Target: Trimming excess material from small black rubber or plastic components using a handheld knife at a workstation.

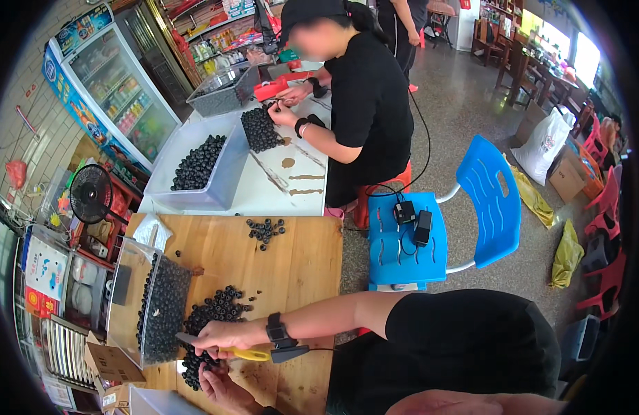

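Note:
My right hand (222, 337) grips a knife (250, 354) with a yellow handle; its short grey blade points left over the black pieces. Just below it, my left hand (226, 389) has its fingertips drawn together, and what they hold is too small to make out. A heap of small black round pieces (219, 308), some showing a hole, lies on the wooden table (291, 266) and runs under both hands. Beside the heap, a clear plastic bin (163, 325) stands tilted, filled with many more such pieces.
A few loose black pieces (265, 232) lie farther up the wood. On the adjoining white table (264, 190), a translucent bin (219, 183) holds more, and a co-worker (368, 90) handles pieces there. A blue chair (409, 238) with black devices stands to the right.

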`<state>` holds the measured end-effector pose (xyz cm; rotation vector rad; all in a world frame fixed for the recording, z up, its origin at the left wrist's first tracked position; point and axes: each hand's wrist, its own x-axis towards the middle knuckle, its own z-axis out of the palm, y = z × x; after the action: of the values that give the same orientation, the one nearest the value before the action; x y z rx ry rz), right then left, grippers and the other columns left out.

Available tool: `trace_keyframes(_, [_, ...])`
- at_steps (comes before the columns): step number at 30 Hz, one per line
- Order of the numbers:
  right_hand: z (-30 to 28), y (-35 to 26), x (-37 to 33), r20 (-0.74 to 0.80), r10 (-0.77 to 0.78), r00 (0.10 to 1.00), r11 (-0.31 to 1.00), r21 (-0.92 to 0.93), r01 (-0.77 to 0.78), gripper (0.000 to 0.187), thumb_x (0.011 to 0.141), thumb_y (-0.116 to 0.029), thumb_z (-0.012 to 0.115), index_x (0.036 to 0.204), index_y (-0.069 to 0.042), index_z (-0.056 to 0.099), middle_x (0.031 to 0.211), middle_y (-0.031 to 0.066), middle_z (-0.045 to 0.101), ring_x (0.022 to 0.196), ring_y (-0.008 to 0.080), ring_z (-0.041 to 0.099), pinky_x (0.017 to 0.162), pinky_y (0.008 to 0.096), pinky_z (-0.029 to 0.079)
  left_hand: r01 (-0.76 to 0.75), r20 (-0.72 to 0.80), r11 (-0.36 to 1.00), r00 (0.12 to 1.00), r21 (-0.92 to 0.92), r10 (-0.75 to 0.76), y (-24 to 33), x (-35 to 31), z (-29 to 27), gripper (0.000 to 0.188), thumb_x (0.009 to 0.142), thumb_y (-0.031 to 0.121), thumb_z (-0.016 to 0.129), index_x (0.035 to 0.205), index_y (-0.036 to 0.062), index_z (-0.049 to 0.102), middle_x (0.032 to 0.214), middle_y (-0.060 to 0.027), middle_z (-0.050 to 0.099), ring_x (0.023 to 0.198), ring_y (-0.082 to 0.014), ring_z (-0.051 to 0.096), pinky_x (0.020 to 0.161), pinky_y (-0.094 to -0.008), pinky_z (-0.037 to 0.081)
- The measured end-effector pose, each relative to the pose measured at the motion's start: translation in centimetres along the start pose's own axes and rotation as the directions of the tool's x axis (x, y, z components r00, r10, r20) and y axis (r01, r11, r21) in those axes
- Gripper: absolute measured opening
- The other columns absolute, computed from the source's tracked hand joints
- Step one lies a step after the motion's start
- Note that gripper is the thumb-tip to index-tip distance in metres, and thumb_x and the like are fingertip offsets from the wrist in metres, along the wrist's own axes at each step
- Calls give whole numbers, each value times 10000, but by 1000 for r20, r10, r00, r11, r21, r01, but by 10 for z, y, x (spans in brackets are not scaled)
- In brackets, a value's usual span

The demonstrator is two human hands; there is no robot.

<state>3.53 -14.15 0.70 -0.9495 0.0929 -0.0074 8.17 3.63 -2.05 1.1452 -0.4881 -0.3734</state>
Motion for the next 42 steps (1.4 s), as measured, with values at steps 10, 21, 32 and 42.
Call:
trace_keyframes(10, [19,5,7,108,-139,984,967,-202,159,417,988,-428,598,979,-21,686,658,14,587,527,80,526,466,241,417,-41,-148,990,987,138,62,35,-7,17,363,1067,181,461,1300,-85,547,1151,-120,620,995,-166,599,916,-308,507])
trace_keyframes(21, [12,2,11,43,15,999,985,-172,-8,307,1026,-311,574,1068,-30,691,670,6,570,517,59,489,440,204,352,31,-120,994,992,-105,-44,1,-6,-5,326,1021,106,551,1311,-40,581,1008,-64,672,873,-136,620,863,-317,523])
trace_keyframes(32, [13,-5,1,155,-230,961,790,-546,278,272,1016,-289,598,1019,-35,695,637,-11,591,523,45,545,444,225,413,-12,-54,964,999,-266,-3,0,-8,4,255,969,74,629,1208,-14,638,1046,-73,682,886,-163,610,881,-317,507])
trace_keyframes(42, [17,1,-1,345,-331,878,577,-663,477,316,939,-102,665,1242,-20,631,858,83,726,721,116,683,655,265,547,18,-68,930,997,-368,-47,2,-5,2,293,988,105,602,1258,-5,632,1104,-79,691,946,-167,621,908,-353,500])
